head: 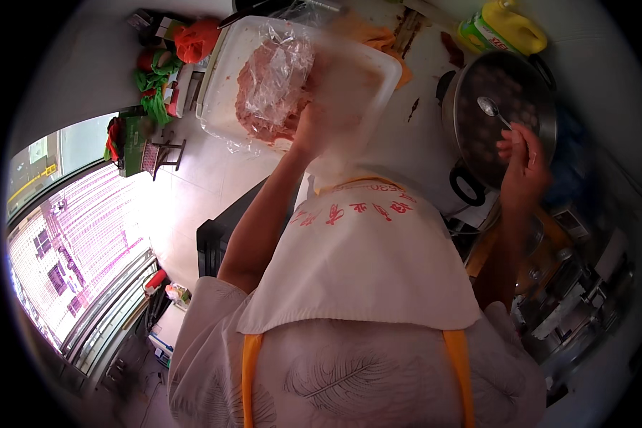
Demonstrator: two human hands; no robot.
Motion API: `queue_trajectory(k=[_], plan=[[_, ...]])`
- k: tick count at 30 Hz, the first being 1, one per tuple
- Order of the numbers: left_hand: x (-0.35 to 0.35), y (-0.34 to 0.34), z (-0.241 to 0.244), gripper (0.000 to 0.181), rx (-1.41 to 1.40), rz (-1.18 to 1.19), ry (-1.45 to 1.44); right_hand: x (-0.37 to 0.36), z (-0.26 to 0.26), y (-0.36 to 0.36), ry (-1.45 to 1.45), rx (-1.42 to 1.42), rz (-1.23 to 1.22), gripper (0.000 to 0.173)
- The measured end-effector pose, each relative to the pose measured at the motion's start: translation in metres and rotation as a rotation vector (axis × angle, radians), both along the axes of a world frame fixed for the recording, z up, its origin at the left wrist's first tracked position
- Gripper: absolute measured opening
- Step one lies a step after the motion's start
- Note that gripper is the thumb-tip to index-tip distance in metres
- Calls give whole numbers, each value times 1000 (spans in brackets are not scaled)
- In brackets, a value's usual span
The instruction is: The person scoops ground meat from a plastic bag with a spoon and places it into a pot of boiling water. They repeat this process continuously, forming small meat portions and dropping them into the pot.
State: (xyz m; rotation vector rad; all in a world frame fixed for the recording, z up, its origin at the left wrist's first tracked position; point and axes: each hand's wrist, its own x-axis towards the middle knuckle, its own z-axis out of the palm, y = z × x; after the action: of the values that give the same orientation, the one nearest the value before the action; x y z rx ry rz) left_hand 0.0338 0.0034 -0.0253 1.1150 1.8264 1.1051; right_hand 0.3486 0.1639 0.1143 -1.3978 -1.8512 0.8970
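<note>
My right hand [527,160] grips a metal spoon [489,107] by its handle, with the bowl of the spoon over a deep steel pot [449,115]. Several round meatballs [492,80] show in the dark liquid of the pot. On the left, a shallow white plastic tub [214,101] holds a mound of raw minced meat [251,85], partly covered by clear plastic film [283,69]. My left hand [310,128] is at the near right edge of that meat. Haze blurs it, and its fingers are largely hidden.
Behind the pot stands a yellow jug [513,32]. An orange cloth [374,37] lies by the tub's far edge. Red plastic bags [195,40] and green ones [158,80] are at the far left. A wooden surface [545,241] with small items lies below the pot.
</note>
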Motion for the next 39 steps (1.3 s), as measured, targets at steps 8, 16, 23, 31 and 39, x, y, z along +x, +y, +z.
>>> queue_trajectory(k=[8,16,23,31,39], plan=[[-1,-7,10,26,-127,30,-385,-43,-2,-13,177,-64,147,15],[-4,7,32,32,-120,253,-1031,-63,-3,-24,221,-74,243,15],[3,8,32,47,-125,344,-700,-72,-9,-28,232,-105,251,15],[-7,-1,30,30,-129,203,-934,-78,-11,-31,232,-92,261,15],[-13,8,35,28,-55,276,-1316,-82,-11,-34,225,-112,279,14]])
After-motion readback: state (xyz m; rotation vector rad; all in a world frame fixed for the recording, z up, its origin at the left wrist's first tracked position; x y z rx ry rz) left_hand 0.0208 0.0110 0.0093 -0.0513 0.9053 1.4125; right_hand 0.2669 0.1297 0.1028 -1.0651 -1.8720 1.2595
